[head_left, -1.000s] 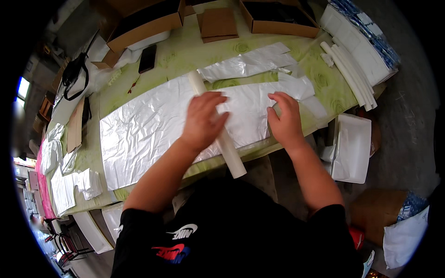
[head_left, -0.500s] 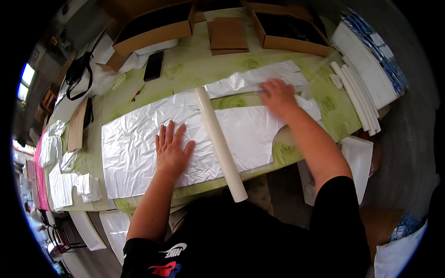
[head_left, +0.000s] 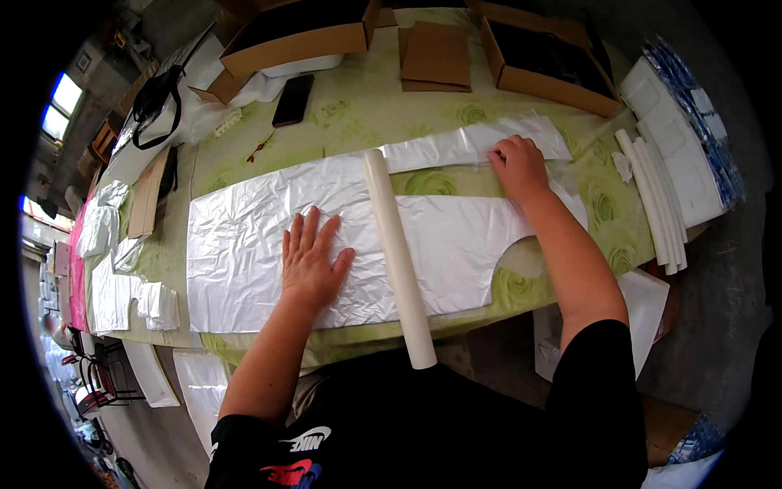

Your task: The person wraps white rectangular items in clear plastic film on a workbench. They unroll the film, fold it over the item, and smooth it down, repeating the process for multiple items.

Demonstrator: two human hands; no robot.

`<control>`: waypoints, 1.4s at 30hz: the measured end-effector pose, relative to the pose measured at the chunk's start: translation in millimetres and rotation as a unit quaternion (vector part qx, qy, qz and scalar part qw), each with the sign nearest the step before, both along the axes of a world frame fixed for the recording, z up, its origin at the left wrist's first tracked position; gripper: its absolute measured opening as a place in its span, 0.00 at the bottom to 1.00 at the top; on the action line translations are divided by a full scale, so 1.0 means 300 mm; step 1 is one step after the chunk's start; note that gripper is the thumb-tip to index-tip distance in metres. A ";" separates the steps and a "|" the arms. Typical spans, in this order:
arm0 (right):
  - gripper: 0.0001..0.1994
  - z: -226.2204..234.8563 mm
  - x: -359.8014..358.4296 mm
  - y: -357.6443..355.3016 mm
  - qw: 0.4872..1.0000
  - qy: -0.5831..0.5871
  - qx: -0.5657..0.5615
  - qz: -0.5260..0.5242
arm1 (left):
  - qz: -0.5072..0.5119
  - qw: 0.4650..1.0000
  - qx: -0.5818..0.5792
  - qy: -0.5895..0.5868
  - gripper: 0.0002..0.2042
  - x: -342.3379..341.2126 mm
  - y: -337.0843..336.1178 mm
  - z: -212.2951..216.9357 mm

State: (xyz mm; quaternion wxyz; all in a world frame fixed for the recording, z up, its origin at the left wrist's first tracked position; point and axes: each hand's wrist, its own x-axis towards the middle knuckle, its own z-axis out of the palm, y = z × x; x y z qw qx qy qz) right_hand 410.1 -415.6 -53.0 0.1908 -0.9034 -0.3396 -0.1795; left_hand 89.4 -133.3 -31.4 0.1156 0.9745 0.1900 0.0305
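Note:
A white plastic vest bag (head_left: 244,261) lies spread and wrinkled across the table, its two handle strips pointing right. My left hand (head_left: 314,265) rests flat on the bag's body, fingers spread. A long off-white tube (head_left: 397,261) lies across the bag to the right of that hand, its near end jutting past the table edge toward my body. My right hand (head_left: 521,167) is closed at the far handle strip (head_left: 456,143), fingers curled at its lower edge; the fingertips are partly hidden.
A black phone (head_left: 293,100) lies beyond the bag. Open cardboard boxes (head_left: 297,50) and flat cardboard (head_left: 436,57) stand along the far side. White tubes (head_left: 652,196) lie at the right edge, folded white bags (head_left: 159,306) at the left. The tablecloth (head_left: 432,181) is green, flower-patterned.
My right hand has gone from a blurred, more open pose over the strip to curled fingers at its edge. The left hand stays flat on the bag. The whole view has shifted slightly.

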 end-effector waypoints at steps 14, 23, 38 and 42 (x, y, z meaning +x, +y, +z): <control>0.07 0.081 -0.616 -0.202 0.938 0.047 0.312 0.143 | 0.019 0.986 -0.033 -0.163 0.28 0.000 0.023 -0.053; 0.06 -0.045 -1.057 -0.293 0.868 0.252 0.428 0.032 | -0.318 0.934 -0.158 0.038 0.21 0.234 -0.473 0.147; 0.08 0.055 -1.045 -0.263 0.933 0.125 0.327 0.088 | -0.245 0.935 -0.230 0.113 0.11 0.310 -0.432 0.106; 0.08 0.102 -0.977 -0.193 0.945 0.062 0.300 0.115 | -0.215 0.932 -0.283 0.070 0.09 0.289 -0.400 0.156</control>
